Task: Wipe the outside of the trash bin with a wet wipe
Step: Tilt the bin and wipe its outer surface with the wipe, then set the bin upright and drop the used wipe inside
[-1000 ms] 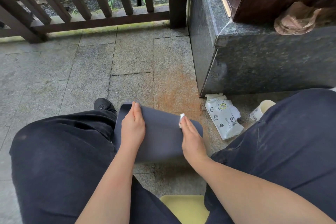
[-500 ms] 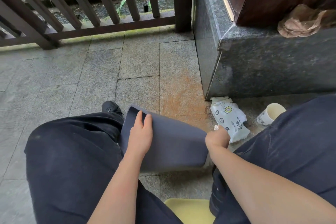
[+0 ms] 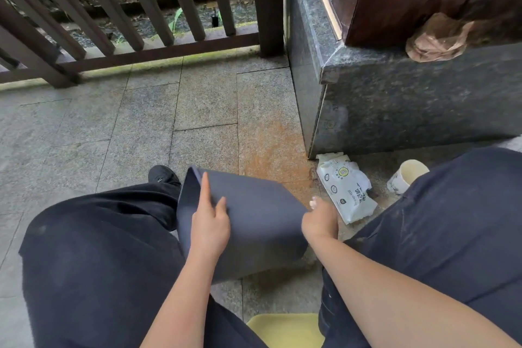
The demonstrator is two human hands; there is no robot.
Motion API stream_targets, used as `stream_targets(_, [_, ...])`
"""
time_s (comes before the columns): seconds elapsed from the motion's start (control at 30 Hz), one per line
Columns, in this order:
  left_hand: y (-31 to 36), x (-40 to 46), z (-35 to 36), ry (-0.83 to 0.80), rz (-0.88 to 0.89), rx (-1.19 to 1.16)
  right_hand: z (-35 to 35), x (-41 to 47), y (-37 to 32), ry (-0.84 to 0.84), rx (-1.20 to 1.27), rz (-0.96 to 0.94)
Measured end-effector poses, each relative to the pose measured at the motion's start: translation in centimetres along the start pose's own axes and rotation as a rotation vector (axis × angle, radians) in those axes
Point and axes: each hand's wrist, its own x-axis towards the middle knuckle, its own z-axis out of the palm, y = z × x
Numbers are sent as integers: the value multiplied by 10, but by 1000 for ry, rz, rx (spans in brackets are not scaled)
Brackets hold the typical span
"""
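One dark grey trash bin [image 3: 254, 223] lies on its side between your knees, its open mouth toward the left leg and its closed base toward the right. Your left hand [image 3: 210, 224] rests flat on the upper wall, fingers straight and slightly spread, the forefinger reaching to the rim. Your right hand [image 3: 320, 220] sits at the base corner with fingers curled; a white scrap of wet wipe [image 3: 313, 202] shows at the fingertips, pinched there. One pack of wipes [image 3: 346, 188] lies on the floor just beside that hand, and one paper cup [image 3: 406, 175] lies tipped beyond it, against your right leg. One crumpled brown bag [image 3: 436, 41] sits on the stone ledge [image 3: 423, 104]. The ledge closes the right side; one wooden railing [image 3: 127, 22] closes the far side. Open paving [image 3: 84, 127] stretches left and ahead of the bin. One black shoe [image 3: 163, 175] shows just beside the bin's mouth. One yellow seat edge [image 3: 285, 329] shows below.
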Motion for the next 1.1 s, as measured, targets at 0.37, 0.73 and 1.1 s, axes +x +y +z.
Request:
stream_targets(0.37, [27, 14, -25, -5, 328, -118, -1, -48, -71, -43, 75, -1040])
stream_targets(0.73, [10, 4, 5, -54, 299, 125, -31, 20, -35, -92, 645, 129])
stream_targets(1.1, [19, 9, 29, -87, 260, 443, -33, 10, -42, -205, 529, 10])
